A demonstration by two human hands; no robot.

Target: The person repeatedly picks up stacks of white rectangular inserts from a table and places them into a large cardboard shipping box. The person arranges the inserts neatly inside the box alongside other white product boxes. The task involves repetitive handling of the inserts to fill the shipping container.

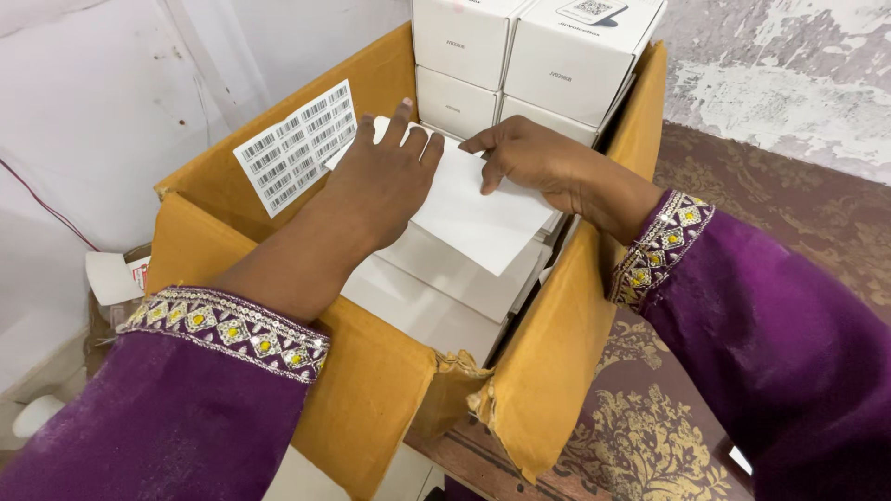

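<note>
- Barcode label sheet (299, 146) leans on the cardboard carton's (380, 390) left wall.
- Left hand (385, 181) lies flat, fingers spread, on the white box (469, 213) inside the carton.
- Right hand (524, 158), fingers loosely curled, presses that box's far edge.
- Stacked white boxes (534, 60) crowd the far end.
- Patterned maroon cloth (668, 445) lies right; whitewashed wall behind.

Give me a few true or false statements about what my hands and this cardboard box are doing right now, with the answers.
1. Both hands rest on a white paper sheet inside the brown cardboard box. True.
2. The left hand holds the sheet of barcode stickers. False: it leans on the box wall, untouched.
3. White rectangular cartons are stacked at the box's far end. True.
4. The right hand is a closed fist. False: its fingers lie spread flat.
</note>
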